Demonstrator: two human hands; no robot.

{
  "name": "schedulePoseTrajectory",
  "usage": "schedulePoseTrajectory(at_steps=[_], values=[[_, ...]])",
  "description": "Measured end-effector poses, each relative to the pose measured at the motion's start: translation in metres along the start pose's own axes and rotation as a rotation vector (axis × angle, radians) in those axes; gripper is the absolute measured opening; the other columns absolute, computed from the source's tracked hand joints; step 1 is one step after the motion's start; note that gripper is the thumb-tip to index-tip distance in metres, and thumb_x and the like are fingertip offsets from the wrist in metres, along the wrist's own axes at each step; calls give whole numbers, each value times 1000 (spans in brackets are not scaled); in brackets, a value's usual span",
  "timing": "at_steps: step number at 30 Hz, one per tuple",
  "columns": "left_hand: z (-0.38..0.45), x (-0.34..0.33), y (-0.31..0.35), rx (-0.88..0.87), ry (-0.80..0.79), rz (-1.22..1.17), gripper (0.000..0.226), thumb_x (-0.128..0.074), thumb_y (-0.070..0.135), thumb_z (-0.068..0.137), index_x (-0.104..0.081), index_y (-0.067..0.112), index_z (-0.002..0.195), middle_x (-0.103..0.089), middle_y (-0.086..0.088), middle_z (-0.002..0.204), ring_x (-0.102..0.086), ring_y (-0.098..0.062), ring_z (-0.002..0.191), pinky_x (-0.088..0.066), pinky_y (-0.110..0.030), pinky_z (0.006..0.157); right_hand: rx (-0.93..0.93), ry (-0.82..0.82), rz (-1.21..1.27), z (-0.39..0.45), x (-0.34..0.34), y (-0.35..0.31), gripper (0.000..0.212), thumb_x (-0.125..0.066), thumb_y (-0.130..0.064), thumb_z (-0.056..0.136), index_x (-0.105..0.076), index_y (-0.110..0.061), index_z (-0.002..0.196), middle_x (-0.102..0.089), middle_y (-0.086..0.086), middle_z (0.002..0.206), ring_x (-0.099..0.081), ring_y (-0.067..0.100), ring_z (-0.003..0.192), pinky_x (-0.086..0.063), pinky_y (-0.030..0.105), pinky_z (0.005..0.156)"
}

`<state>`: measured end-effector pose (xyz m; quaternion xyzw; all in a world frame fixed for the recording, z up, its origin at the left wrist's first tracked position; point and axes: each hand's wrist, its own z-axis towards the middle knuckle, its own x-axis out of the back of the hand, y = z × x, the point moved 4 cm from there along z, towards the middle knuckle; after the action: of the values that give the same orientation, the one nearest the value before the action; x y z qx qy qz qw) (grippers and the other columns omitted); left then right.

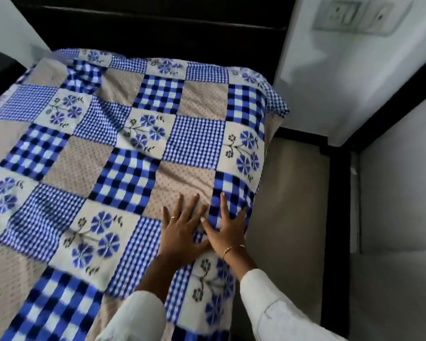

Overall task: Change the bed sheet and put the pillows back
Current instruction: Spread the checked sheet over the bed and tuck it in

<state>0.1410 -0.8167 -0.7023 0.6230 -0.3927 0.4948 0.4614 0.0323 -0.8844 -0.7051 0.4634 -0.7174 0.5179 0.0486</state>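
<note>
Bedroom, mid-task: my left hand [180,232] and right hand [228,228] lie flat side by side, fingers spread, pressing the blue patchwork sheet [113,153] near the bed's right edge. I judge the sheet spread but not finished: ripples run across it toward the dark headboard [158,25], and its edge hangs loose over the floor [293,193] beside the bed. No pillows are in view; they remain to be returned.

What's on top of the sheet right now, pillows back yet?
Only both hands: left hand and right hand press flat, fingers spread, on the patchwork sheet near its right edge. No pillows in view. The mattress underneath is covered.
</note>
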Motion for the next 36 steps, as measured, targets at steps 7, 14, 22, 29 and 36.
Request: schedulePoseTrajectory(at_steps=[7, 14, 22, 29, 36], values=[[149, 4, 3, -154, -43, 51, 83, -35, 69, 74, -18, 31, 146, -31, 7, 149, -14, -21, 140, -11, -61, 110, 60, 61, 112, 123, 60, -20, 89, -30, -92, 60, 11, -62, 133, -14, 6, 156, -17, 24, 143, -24, 41, 114], [318, 19, 28, -266, -98, 59, 77, -29, 71, 78, -35, 27, 142, -32, 7, 149, -27, -33, 136, -27, -71, 95, -81, 102, 377, 274, 145, -34, 65, -46, -34, 96, -8, -28, 148, -11, 5, 156, -16, 24, 143, -22, 36, 114], [440, 29, 37, -166, 90, -75, 63, -39, 52, 85, -44, 17, 137, -36, -13, 148, -21, -36, 139, -25, -63, 103, -45, 52, 174, 397, 205, -34, 51, -33, -28, 100, -19, -15, 148, -24, 13, 152, -27, 28, 138, -22, 33, 111], [509, 58, 28, 494, 72, -29, 47, -46, 39, 85, -62, 6, 115, -57, -23, 111, -49, -43, 105, -41, -48, 85, -207, 3, 146, 437, 239, -3, 41, -48, -27, 95, -50, -6, 130, -52, 18, 130, -49, 33, 119, -39, 29, 92], [534, 62, 46, 456, -106, 86, 28, -48, 23, 92, -63, 7, 109, -65, -20, 109, -60, -40, 100, -47, -42, 77, -221, -196, 304, 448, 240, -18, 31, -52, -13, 92, -53, -4, 123, -59, 9, 100, -56, 29, 96, -51, 43, 84]])
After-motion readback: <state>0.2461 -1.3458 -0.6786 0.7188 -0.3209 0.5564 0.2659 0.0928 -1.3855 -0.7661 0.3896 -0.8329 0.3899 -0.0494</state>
